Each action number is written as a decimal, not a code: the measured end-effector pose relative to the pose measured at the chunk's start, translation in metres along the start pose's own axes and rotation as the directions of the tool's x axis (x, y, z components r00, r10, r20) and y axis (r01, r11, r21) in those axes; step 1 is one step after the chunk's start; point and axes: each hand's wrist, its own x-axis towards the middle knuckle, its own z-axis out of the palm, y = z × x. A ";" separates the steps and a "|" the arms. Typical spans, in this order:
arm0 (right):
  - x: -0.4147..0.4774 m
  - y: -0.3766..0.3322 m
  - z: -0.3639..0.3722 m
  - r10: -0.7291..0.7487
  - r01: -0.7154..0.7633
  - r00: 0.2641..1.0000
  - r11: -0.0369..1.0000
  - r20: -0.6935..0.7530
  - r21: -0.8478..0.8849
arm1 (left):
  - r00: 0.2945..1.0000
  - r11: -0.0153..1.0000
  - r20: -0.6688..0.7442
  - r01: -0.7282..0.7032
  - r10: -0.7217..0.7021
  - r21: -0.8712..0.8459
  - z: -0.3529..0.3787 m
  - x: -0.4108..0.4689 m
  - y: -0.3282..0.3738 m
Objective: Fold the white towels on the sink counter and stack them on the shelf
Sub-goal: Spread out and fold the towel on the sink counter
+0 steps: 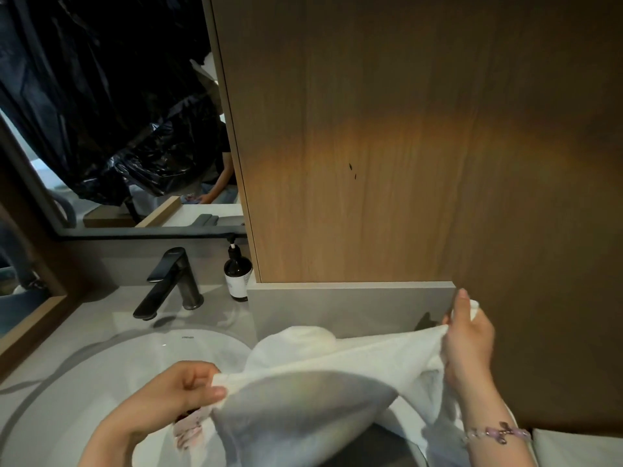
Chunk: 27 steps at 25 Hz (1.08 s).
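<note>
The white basin (pixel 101 372) fills the 8 o'clock part of the view, sunk into the grey worktop (pixel 67 328). The dark tap (pixel 172 281) stands at its 12 o'clock and a soap bottle (pixel 238 272) just to the tap's 3 o'clock.

At 7 o'clock the left hand (pixel 175 394) has its grip closed on one corner of the towel (pixel 354 365), pinched between thumb and curled fingers. The towel hangs in the air over the basin's 3 o'clock rim, stretched toward 4 o'clock. There the right hand (pixel 470 345) grips the far end, with a tuft of cloth showing above its fingers. The shelf is not in view.

The step looks like opening the towel out before the first fold. To do it well:
- Level the two hands. The right sits higher, so the top edge slants.
- Pull the top edge taut, since the middle sags and bags.
- Check that each hand holds a true corner; the right seems to hold a bunch.
- Keep the lower hem away from the basin, which may be wet, and lay the towel flat on dry worktop at 3 o'clock to fold.
</note>
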 end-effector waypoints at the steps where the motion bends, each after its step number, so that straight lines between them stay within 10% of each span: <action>1: 0.000 0.000 -0.001 0.004 -0.004 1.000 1.000 -0.011 0.012 | 0.998 0.999 -0.053 -0.018 0.016 -0.048 -0.001 -0.001 -0.003; 8: -0.013 -0.002 0.004 0.153 -0.174 0.962 0.982 0.225 0.073 | 0.902 0.924 -0.428 -0.113 -0.059 -0.365 0.024 0.021 0.008; 14: -0.019 -0.023 -0.008 -0.183 0.311 0.940 0.811 0.289 -0.495 | 0.675 0.965 -0.717 -0.030 -0.173 -0.260 0.016 0.030 0.021; 17: -0.040 -0.035 -0.002 -0.003 0.188 0.902 0.903 0.432 -0.387 | 0.594 0.963 -0.791 -0.093 -0.150 -0.252 0.015 0.031 0.034; 22: -0.092 -0.025 0.019 0.276 -0.136 0.606 0.960 0.746 -0.245 | 0.528 0.979 -0.845 -0.201 0.083 -0.030 0.039 0.032 0.070; 27: -0.104 -0.008 0.040 0.359 -0.406 0.530 0.903 0.768 -0.141 | 0.632 0.954 -0.732 -0.287 0.254 0.083 0.089 0.022 0.096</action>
